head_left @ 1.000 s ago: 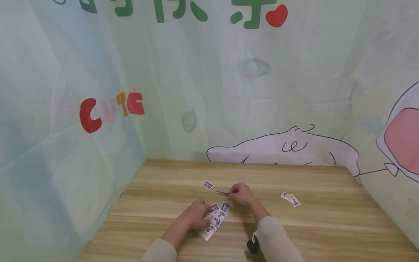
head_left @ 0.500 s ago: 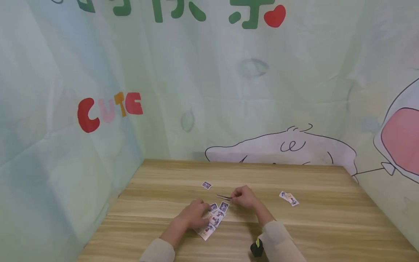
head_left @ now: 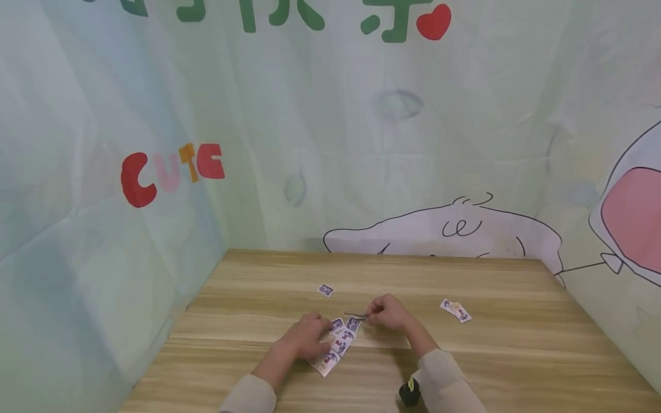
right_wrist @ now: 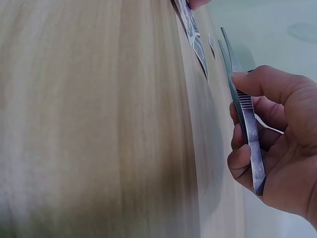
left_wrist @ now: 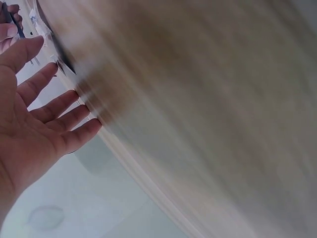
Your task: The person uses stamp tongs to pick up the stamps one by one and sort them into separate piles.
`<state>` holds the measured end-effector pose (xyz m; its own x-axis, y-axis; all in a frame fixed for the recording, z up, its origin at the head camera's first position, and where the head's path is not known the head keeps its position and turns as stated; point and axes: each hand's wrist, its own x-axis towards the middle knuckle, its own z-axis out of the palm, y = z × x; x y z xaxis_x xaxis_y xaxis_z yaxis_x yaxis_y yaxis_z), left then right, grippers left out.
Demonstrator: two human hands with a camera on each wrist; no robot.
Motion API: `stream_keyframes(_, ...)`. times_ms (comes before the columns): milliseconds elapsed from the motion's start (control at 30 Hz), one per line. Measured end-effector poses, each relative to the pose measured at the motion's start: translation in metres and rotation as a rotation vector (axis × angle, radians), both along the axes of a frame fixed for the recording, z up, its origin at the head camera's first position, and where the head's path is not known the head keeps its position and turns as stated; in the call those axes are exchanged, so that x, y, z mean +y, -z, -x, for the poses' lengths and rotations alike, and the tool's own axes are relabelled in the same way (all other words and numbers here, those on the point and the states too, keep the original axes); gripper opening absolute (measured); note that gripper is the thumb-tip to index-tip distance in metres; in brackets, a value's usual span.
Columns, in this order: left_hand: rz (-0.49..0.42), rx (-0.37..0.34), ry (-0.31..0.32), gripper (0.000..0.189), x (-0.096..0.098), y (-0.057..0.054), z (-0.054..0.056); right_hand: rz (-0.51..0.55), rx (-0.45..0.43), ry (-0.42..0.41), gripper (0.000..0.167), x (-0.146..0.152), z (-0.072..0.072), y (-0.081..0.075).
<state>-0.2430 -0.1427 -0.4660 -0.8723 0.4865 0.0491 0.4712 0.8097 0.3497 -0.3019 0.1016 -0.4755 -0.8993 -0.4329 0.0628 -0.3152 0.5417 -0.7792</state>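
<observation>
My left hand point(head_left: 308, 337) rests on a strip of small printed picture cards or stickers point(head_left: 342, 344), its fingers extended and fingertips down in the left wrist view. Part of the strip is hidden beneath that hand. Two purple-toned pictures, the right one point(head_left: 353, 325) and one beside my left fingertips point(head_left: 337, 325), lie at the strip's far end. My right hand point(head_left: 389, 312) pinches metal tweezers point(right_wrist: 250, 124) between thumb and fingers. Their tips point left, over the right purple picture; contact cannot be made out. In the right wrist view the tweezer arms stand slightly apart.
A single small picture point(head_left: 326, 290) lies farther back on the wooden table point(head_left: 258, 275). Overlapping picture pieces point(head_left: 456, 310) lie to the right. A black object with a yellow bit point(head_left: 409, 393) is by the right sleeve. Printed cloth point(head_left: 335, 143) hangs behind the table.
My right hand has moved slightly right and nearer to me, bringing the tweezer tips from behind the strip to over the right purple picture. The left hand has stayed on the strip.
</observation>
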Motion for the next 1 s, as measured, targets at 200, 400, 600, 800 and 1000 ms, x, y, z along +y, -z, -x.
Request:
stream_keyframes(200, 0.005, 0.004, -0.004, 0.044, -0.0001, -0.0003, 0.0003, -0.023, 0.042, -0.040, 0.008, 0.0001, -0.0018, 0.0006)
stream_keyframes(400, 0.001, 0.008, -0.006, 0.044, 0.0001, -0.0024, -0.0015, -0.050, 0.067, -0.049, 0.008, -0.0008, -0.0017, 0.0020)
stream_keyframes(600, 0.001, 0.007, -0.009, 0.043, -0.0009, -0.0010, -0.0011, -0.076, 0.074, -0.047, 0.008, -0.0010, -0.0021, 0.0015)
stream_keyframes(800, 0.000, 0.011, -0.003, 0.042, -0.0012, -0.0020, -0.0013, -0.079, 0.036, -0.045, 0.007, -0.0019, -0.0026, 0.0004)
stream_keyframes(1000, -0.006, 0.006, 0.000, 0.042, -0.0001, -0.0031, -0.0023, -0.084, 0.008, -0.048, 0.008, -0.0030, -0.0017, -0.0005)
